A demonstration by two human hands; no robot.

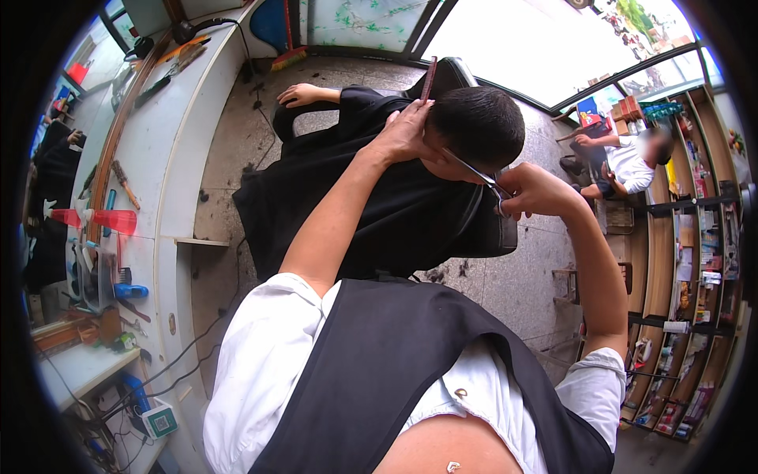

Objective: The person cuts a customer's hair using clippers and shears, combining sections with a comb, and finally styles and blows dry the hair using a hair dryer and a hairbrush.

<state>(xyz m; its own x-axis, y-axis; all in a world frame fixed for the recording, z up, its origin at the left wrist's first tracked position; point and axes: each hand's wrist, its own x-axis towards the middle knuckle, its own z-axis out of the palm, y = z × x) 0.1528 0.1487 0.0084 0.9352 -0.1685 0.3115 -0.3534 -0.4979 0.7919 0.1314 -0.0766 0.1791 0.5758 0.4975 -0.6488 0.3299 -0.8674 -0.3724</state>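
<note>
A pair of metal hair scissors (487, 179) is in my right hand (542, 191), thumb and fingers at the handles. Its blades reach along the near side of the head of a seated person, below the short dark hair (478, 127). My left hand (408, 135) rests against the front of that head and holds a reddish-brown comb (429, 78) whose teeth point up and away. How far the blades are parted cannot be told. A black barber's cape (355, 195) covers the seated person, who sits in a black barber chair (503, 237).
At left, a white counter (189, 136) holds a red spray bottle (112, 220), a round hairbrush (125, 183) and blue clippers (130, 291). Cables (207, 329) hang beside it. Hair clippings (439, 274) dot the floor. Another person (630, 157) sits near the shelves (657, 237) at right.
</note>
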